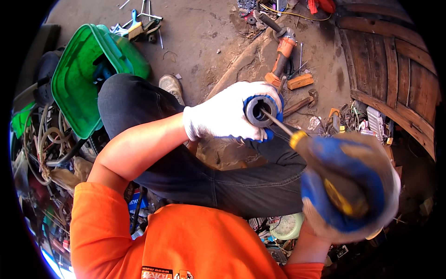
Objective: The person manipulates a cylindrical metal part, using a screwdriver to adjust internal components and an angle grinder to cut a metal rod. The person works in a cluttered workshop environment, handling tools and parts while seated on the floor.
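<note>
My left hand, in a white glove with blue-coated fingers, is wrapped round a hollow dark grey metal cylinder. The cylinder's open end faces me, and notches show on its inner edge. In my right hand, gloved the same way and smeared by motion, is a screwdriver with a black and yellow handle. Its thin shaft runs into the opening of the cylinder; the tip is hidden inside. Both hands are above my bent legs in dark trousers.
A green plastic bin lies tipped at the left. Ahead on the ground are an orange angle grinder, a wooden block, a hammer and a paintbrush. A wooden plank panel stands right; cables and clutter surround me.
</note>
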### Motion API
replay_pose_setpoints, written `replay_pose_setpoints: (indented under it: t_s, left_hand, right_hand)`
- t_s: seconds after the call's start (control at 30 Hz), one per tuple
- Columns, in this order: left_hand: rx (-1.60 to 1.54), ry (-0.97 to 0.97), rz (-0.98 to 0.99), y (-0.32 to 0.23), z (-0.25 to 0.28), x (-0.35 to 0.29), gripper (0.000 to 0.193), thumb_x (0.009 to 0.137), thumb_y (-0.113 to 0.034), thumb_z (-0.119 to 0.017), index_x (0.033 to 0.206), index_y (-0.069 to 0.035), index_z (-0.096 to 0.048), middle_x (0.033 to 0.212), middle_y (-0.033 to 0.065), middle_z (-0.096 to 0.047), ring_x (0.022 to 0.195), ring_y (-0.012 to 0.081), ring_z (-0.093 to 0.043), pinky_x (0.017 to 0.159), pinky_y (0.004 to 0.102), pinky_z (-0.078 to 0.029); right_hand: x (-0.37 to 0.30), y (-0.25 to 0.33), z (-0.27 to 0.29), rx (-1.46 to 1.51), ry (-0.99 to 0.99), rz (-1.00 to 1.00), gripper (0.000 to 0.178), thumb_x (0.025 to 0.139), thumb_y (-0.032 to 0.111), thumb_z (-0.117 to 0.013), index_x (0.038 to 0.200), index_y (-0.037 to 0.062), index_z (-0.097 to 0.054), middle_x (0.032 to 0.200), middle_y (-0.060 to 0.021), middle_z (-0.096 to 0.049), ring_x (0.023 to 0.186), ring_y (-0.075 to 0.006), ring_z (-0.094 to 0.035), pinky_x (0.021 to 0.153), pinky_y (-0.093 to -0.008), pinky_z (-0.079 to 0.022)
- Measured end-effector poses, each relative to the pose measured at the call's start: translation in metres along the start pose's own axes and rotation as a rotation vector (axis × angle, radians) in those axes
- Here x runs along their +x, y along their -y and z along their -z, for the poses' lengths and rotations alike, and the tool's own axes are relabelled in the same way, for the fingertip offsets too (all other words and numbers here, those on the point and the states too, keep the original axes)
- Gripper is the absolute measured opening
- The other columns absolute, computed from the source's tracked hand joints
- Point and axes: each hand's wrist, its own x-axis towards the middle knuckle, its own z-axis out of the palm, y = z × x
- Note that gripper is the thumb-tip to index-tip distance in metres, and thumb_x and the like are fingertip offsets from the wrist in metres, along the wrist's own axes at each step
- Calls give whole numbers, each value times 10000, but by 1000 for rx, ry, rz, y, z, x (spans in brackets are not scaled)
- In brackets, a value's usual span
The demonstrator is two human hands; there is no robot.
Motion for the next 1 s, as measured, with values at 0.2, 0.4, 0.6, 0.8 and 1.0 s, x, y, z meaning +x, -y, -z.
replay_pose_setpoints:
  t_s: [0.2, 0.4, 0.6, 0.8, 1.0]
  left_hand:
    - [35, -19, -124, 4, -5, 1, 378, 692, -224, -846, 996, -87, -666, 946, 48, -663, 855, 235, -636, 774, 354, -508]
    - [-72, 34, 100, -7, -6, -5, 351, 705, -209, -841, 992, -106, -667, 1012, 23, -632, 935, 210, -607, 816, 339, -494]
    - [-166, 29, -27, -7, -10, -3, 353, 724, -142, -877, 999, -63, -670, 1012, 84, -652, 980, 236, -610, 851, 374, -507]
    - [-103, 24, -141, 1, -8, -4, 357, 730, -207, -883, 994, -73, -684, 1057, 116, -657, 1034, 294, -615, 892, 403, -506]
    - [-49, 18, -91, 2, -11, 1, 398, 735, -233, -874, 1031, -69, -666, 1038, 105, -638, 1005, 276, -596, 878, 398, -488]
  right_hand:
    - [-91, -60, 69, -44, -276, 267, 765, 683, 372, -645, 1205, -172, -524, 959, -275, -652, 848, -371, -641, 749, -444, -541]
    - [-127, -105, 45, 169, -829, 182, 853, 695, 460, -604, 1261, -167, -485, 1039, -283, -619, 932, -400, -615, 820, -483, -514]
    - [-127, -114, 44, 215, -863, 198, 942, 707, 547, -563, 1317, -161, -446, 1119, -290, -586, 1016, -430, -590, 891, -522, -488]
    - [-98, -92, 81, 314, -54, 46, 647, 805, 389, -580, 1250, -75, -514, 1088, -225, -624, 988, -351, -620, 844, -469, -513]
    - [-40, -54, 15, 203, -491, 277, 291, 883, 181, -679, 911, -51, -505, 770, -165, -635, 644, -264, -648, 565, -361, -550]
